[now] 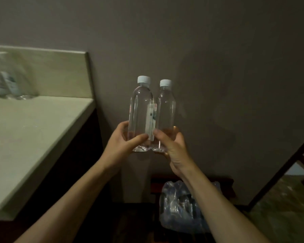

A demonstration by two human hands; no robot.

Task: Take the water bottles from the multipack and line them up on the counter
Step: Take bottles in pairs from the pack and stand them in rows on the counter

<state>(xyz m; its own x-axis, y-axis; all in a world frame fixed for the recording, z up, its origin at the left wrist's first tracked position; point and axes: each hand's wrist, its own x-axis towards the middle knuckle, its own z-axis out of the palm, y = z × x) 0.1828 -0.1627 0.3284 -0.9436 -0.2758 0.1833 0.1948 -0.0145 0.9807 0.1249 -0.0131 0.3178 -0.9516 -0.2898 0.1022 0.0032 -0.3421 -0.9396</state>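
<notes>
Two water bottles up, upright, touching: left grip (125, 137) wrapped round left bottle (141, 113), right grip (172, 144) round right bottle (166, 111), clear of multipack (181, 206), tabletop (33, 134) presumably next.

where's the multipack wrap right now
In the head view the multipack wrap lies low and right of centre, on the dark floor by the wall, below the two bottles held up in the hands and partly hidden behind the right forearm.
</notes>
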